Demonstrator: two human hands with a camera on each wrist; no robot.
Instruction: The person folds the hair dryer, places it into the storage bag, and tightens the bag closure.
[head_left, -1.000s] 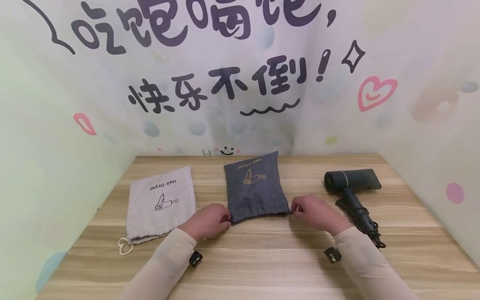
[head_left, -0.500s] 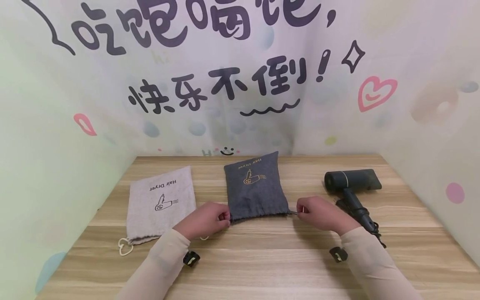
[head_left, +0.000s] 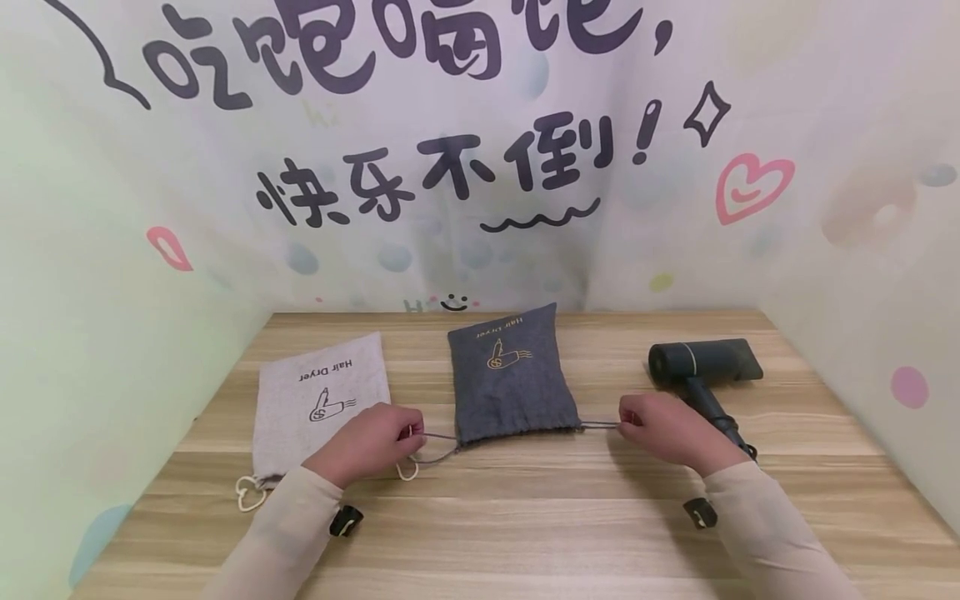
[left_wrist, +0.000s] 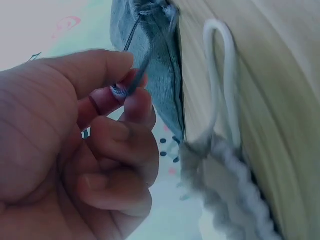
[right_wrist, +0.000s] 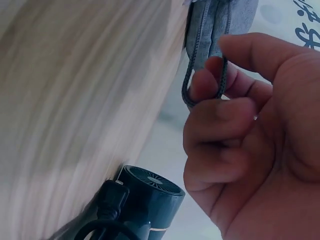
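A dark grey drawstring bag (head_left: 510, 379) with a gold hair dryer print lies mid-table, its gathered mouth toward me. My left hand (head_left: 375, 442) holds the bag's left drawstring (left_wrist: 145, 67) in curled fingers, over the corner of a light drawstring bag (head_left: 315, 408). On the other side my right hand (head_left: 667, 429) holds the right drawstring (head_left: 598, 425), stretched out from the bag's mouth. In the right wrist view this cord loops around a finger. The dark bag's mouth is bunched narrow between the two cords.
A black hair dryer (head_left: 705, 360) lies at the right, its handle partly behind my right hand. White cord loops (head_left: 251, 493) stick out from the light bag's mouth. A printed cloth backdrop (head_left: 450, 250) stands behind the wooden table (head_left: 525, 533).
Both hands have moved apart from the dark bag's mouth, left hand leftward and right hand rightward. The drawstrings have come out longer on both sides. The bag has stayed nearly in place.
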